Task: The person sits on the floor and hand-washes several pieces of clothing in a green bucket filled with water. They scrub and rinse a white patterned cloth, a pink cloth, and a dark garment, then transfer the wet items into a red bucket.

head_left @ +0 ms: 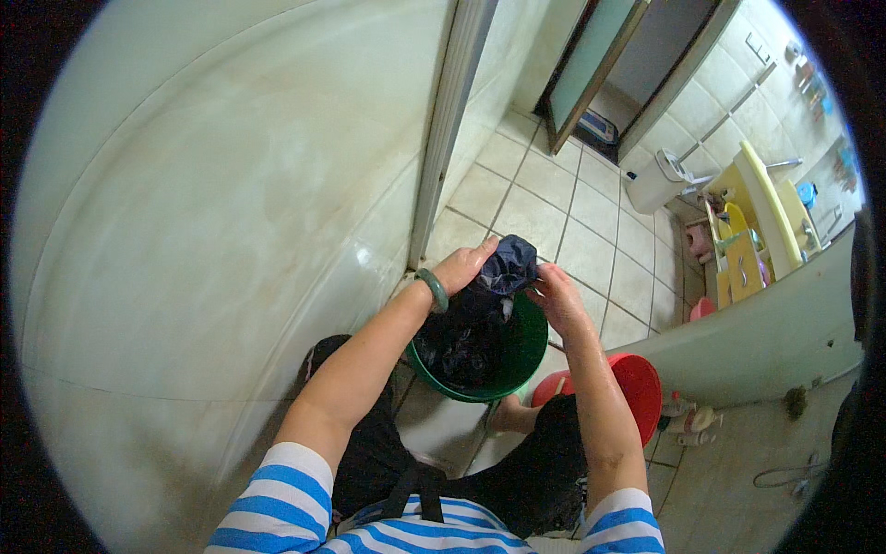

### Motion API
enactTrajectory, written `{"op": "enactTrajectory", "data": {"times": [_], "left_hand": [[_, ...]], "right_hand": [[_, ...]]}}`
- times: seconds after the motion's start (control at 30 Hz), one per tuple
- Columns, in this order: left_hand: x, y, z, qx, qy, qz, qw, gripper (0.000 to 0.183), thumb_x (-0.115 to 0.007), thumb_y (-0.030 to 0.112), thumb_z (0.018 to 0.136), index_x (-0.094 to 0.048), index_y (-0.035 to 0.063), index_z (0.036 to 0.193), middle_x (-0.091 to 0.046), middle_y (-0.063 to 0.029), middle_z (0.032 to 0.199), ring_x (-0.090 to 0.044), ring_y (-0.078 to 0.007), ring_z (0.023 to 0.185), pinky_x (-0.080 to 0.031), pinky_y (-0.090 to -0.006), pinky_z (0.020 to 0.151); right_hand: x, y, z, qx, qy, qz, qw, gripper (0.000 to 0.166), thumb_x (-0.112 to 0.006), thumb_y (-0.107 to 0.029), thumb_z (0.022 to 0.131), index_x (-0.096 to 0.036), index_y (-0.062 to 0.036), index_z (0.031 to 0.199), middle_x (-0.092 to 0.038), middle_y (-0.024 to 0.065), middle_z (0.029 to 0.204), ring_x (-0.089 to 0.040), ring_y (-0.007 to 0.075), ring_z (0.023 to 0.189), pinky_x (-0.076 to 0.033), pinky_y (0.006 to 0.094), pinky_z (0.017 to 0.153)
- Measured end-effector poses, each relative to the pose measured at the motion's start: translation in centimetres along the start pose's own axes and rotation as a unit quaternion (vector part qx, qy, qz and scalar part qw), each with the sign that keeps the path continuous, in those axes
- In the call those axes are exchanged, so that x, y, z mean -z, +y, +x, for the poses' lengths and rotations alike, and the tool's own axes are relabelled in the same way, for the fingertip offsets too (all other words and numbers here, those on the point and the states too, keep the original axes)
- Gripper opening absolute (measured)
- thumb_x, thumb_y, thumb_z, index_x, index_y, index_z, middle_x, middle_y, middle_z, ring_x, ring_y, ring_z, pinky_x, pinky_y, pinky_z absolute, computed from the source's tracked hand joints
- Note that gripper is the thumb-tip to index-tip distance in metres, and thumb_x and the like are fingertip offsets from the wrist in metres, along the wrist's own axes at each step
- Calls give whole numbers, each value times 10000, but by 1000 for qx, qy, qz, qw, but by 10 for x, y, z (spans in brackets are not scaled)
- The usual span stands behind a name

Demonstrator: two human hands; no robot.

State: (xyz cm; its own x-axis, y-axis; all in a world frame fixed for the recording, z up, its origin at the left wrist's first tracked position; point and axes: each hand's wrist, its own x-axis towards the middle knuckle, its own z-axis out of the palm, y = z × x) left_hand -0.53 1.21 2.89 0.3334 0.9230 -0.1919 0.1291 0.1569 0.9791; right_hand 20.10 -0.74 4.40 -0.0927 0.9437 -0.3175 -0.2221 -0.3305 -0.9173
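Observation:
A wet dark navy cloth (pixel 509 265) is stretched between my two hands above a green plastic bucket (pixel 529 353). My left hand (pixel 462 269), with a green bangle (pixel 432 289) at the wrist, grips the cloth's left edge between thumb and fingers. On the cloth's right edge, my right hand (pixel 558 294) pinches it with the fingertips. Below the hands, dark wet fabric (pixel 460 346) lies in the bucket; part of it seems to hang from the held cloth. What kind of garment it is, I cannot tell.
A red basin (pixel 638 391) stands right of the bucket, beside several bottles (pixel 692 420). Close on the left rises a pale wall (pixel 242 208). Farther off are an open door (pixel 595 69), a white bin (pixel 657 181) and a yellow washbasin cabinet (pixel 765 208).

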Motion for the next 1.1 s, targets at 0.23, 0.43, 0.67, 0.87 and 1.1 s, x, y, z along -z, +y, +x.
{"op": "enactTrajectory", "data": {"times": [0.23,0.43,0.67,0.87,1.1], "left_hand": [[11,-5,5,-28,88,200,975,402,-553,396,805,-572,3,885,-580,-159,874,-545,-250,851,-412,-335,828],[-28,-3,-3,-32,-60,272,960,530,-622,367,737,-474,-14,1075,-568,-207,1010,-551,-318,942,-430,-364,824],[-39,-7,19,-118,94,130,980,308,-445,183,774,-540,-36,968,-586,-262,902,-564,-372,884,-432,-399,788],[-27,0,20,-96,125,-202,967,170,-434,131,790,-533,6,849,-550,-37,766,-509,-118,712,-425,-261,655],[-11,9,12,-101,-20,-386,917,204,-438,171,824,-563,26,893,-604,-57,829,-581,-164,755,-469,-286,731]], "right_hand": [[38,-20,3,81,38,56,994,230,-403,-267,926,-494,-57,907,-519,26,732,-486,125,596,-452,271,586],[6,-8,13,79,41,-56,994,201,-446,-269,918,-493,-74,905,-542,17,814,-524,121,690,-450,281,609],[3,-27,21,85,-44,36,995,233,-539,-244,866,-506,-87,1035,-584,4,862,-526,108,776,-439,266,652],[-4,37,11,38,-144,-227,962,724,-692,-219,732,-286,-44,1305,-531,110,1073,-509,204,991,-396,310,869],[2,111,46,198,-7,-364,910,730,-725,-123,653,-338,-70,1270,-422,186,1199,-435,329,1122,-337,378,966]]}}
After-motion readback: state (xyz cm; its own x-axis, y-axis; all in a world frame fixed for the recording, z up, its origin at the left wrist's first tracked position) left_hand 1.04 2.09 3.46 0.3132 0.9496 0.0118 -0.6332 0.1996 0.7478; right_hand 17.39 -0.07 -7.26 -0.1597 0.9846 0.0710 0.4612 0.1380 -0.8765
